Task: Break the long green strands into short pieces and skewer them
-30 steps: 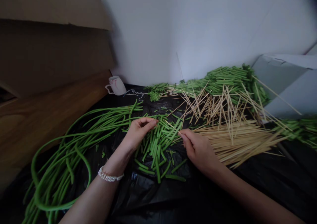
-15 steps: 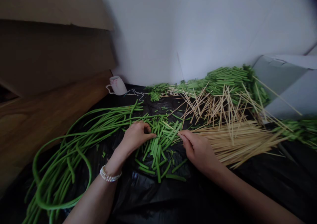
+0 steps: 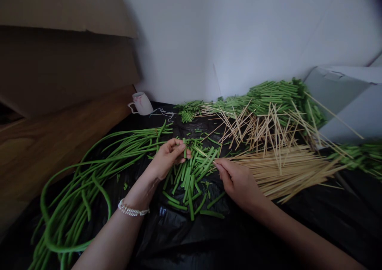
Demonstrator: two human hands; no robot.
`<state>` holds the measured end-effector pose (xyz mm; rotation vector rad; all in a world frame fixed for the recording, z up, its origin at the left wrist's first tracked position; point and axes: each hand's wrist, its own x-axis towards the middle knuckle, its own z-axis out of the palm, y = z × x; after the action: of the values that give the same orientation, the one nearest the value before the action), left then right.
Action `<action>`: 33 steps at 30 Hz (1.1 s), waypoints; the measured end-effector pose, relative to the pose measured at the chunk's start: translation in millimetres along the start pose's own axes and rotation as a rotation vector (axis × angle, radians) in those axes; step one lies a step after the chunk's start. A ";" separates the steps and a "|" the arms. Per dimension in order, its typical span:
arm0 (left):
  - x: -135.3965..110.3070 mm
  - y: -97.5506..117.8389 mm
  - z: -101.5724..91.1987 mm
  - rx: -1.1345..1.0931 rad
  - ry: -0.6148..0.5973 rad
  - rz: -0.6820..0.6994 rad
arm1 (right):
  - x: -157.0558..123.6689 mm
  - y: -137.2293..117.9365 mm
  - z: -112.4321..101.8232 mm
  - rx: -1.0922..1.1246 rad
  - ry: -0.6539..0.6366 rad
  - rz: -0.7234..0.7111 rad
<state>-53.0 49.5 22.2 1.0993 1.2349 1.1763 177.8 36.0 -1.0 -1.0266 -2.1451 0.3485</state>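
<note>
Left hand (image 3: 168, 157): thumb and fingers pinching one short cut bean piece (image 3: 184, 147), held roughly upright above the pile
Right hand (image 3: 238, 180): thumb and forefinger pinching a bamboo skewer (image 3: 202, 152); skewer slants over the pile toward left hand
Cut pile (image 3: 191, 176): green bean lengths between the hands, on black plastic sheet (image 3: 179, 242)
Left side: long uncut beans (image 3: 86, 204), looped
Right side: loose bamboo skewers (image 3: 286, 170) just beside right hand; skewered bean stack (image 3: 273, 95) behind
Back: white mug (image 3: 142, 104), near wall (image 3: 203, 43)
</note>
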 end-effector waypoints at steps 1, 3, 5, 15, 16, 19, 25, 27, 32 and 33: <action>-0.9 0.1 1.1 -0.075 -0.020 -0.051 | -0.1 0.0 0.1 -0.003 -0.002 -0.004; -1.9 0.3 1.9 -0.188 -0.050 -0.110 | -0.1 -0.1 -0.1 -0.010 -0.013 -0.006; -2.4 0.9 1.5 -0.261 -0.073 -0.130 | -0.1 0.0 -0.2 -0.012 -0.023 -0.004; -2.8 0.4 3.0 -0.319 -0.128 -0.174 | -1.0 1.2 0.9 -0.025 -0.062 0.010; -2.7 -0.1 3.3 -0.319 -0.132 -0.173 | -1.2 1.5 1.1 -0.030 -0.068 0.012; -2.8 -0.5 4.1 -0.322 -0.124 -0.179 | -1.8 2.3 1.8 -0.037 -0.084 0.020; -3.6 -0.1 5.2 -0.329 -0.103 -0.192 | -1.9 2.8 2.4 -0.034 -0.098 0.029; -3.7 -0.7 5.0 -0.322 -0.106 -0.193 | -2.0 2.8 2.4 -0.035 -0.105 0.034; -2.7 -2.6 4.2 -0.296 -0.081 -0.191 | -2.3 3.7 3.1 -0.053 -0.106 0.031; -2.5 -2.9 4.2 -0.292 -0.077 -0.187 | -2.4 3.8 3.4 -0.059 -0.106 0.032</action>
<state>-48.7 46.9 19.7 0.7879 1.0441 1.1191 178.5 36.8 -6.5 -1.0987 -2.2472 0.3647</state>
